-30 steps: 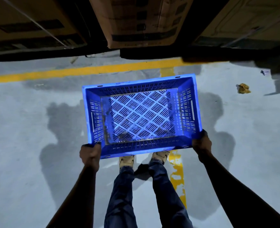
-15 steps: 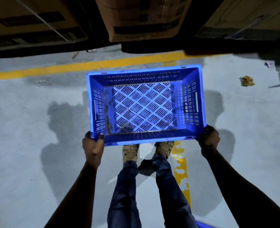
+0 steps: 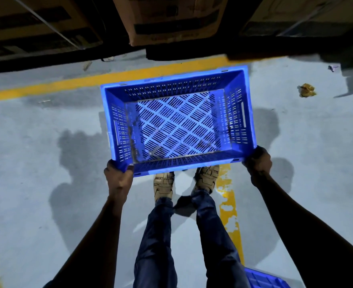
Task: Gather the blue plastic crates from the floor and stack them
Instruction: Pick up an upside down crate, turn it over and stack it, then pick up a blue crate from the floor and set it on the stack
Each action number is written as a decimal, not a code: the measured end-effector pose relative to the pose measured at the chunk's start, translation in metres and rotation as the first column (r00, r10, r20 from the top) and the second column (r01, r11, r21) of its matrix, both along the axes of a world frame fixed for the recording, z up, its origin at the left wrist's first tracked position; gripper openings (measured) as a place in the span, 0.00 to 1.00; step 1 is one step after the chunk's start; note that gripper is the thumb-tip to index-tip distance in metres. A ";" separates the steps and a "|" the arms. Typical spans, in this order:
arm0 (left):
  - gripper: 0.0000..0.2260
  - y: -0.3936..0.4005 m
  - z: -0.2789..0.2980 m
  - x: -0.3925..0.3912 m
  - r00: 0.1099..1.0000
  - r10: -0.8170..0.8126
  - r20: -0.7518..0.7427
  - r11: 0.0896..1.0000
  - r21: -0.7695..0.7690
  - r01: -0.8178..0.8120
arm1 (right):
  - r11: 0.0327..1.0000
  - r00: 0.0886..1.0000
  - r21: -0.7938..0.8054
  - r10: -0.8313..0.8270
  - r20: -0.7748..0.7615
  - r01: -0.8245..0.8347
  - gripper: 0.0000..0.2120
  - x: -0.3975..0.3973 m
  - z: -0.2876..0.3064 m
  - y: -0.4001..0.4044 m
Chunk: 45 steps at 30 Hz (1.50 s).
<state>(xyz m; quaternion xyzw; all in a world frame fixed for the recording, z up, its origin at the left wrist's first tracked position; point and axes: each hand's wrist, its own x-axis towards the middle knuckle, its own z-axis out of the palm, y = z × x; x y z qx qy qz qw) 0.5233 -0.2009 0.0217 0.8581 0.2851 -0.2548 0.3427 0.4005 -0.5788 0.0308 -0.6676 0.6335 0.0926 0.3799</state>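
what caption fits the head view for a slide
Both hands, left and right, hold an empty blue crate above the grey floor.

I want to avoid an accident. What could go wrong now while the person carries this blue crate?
The left hand and right hand grip only the near corners of the blue crate, so it may tip forward. The crate hides the floor ahead, so tripping seems possible.
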 end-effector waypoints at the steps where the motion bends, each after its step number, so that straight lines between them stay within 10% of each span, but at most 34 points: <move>1: 0.27 0.004 -0.003 0.000 1.000 -0.018 -0.006 1.000 0.017 0.018 | 1.000 1.000 0.011 0.007 -0.013 -0.007 0.21 -0.001 -0.001 -0.001; 8: 0.28 -0.010 0.018 -0.006 0.994 -0.077 -0.077 0.991 0.107 0.085 | 0.997 0.997 0.022 0.075 0.010 -0.075 0.19 -0.038 -0.038 -0.002; 16: 0.31 -0.046 0.035 -0.019 0.991 -0.097 -0.091 0.975 0.194 0.113 | 0.999 0.997 -0.012 0.049 0.067 -0.049 0.27 -0.037 0.037 0.058; 22: 0.32 -0.058 0.111 -0.043 0.916 -0.394 -0.075 0.919 -0.031 0.393 | 0.999 0.980 0.029 0.034 0.198 -0.040 0.27 -0.088 0.139 0.109; 30: 0.17 -0.062 0.266 -0.082 0.737 -0.674 0.043 0.674 -0.373 0.638 | 0.993 0.931 -0.067 -0.068 0.359 0.098 0.21 -0.155 0.281 0.152; 45: 0.16 -0.033 0.428 -0.244 0.250 -0.888 0.387 0.096 -0.375 0.922 | 0.853 0.734 -0.144 -0.332 0.592 0.502 0.16 -0.364 0.418 0.269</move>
